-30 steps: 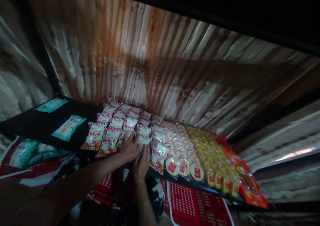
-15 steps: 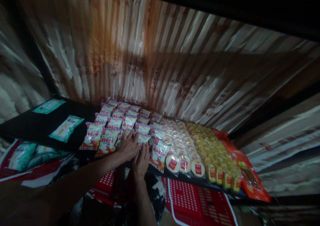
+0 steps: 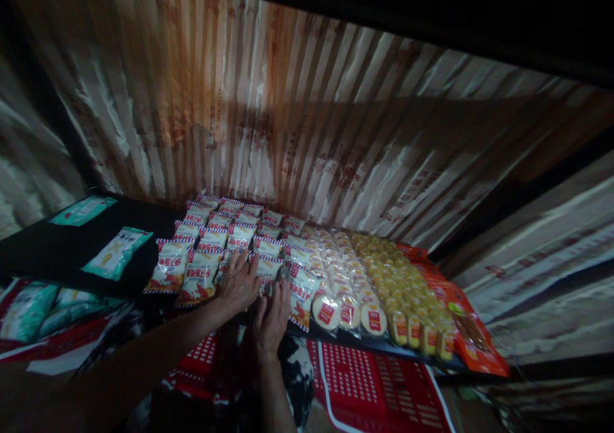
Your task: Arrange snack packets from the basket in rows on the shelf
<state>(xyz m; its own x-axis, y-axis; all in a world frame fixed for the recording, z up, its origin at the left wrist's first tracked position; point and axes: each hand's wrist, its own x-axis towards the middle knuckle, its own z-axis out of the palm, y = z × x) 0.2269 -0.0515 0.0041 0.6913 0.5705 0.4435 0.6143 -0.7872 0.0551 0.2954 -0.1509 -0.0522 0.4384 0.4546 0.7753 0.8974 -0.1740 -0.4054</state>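
Black shelf (image 3: 144,212) showing between teal packet (image 3: 118,254) and white packets (image 3: 199,276), left hand (image 3: 240,284) spread, right hand (image 3: 272,319) cupped, near front edge (image 3: 62,277)

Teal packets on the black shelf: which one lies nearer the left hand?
The white-panelled teal packet, closer to the shelf's front edge and the stripe-edged snack bags; the other teal packet lies farther left and back.

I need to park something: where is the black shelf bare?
The black shelf is bare left of the front green packet, and between the rear green packet and the white bags. It is crowded rightward from those bags, through round cakes and yellow cakes, to the orange packets.
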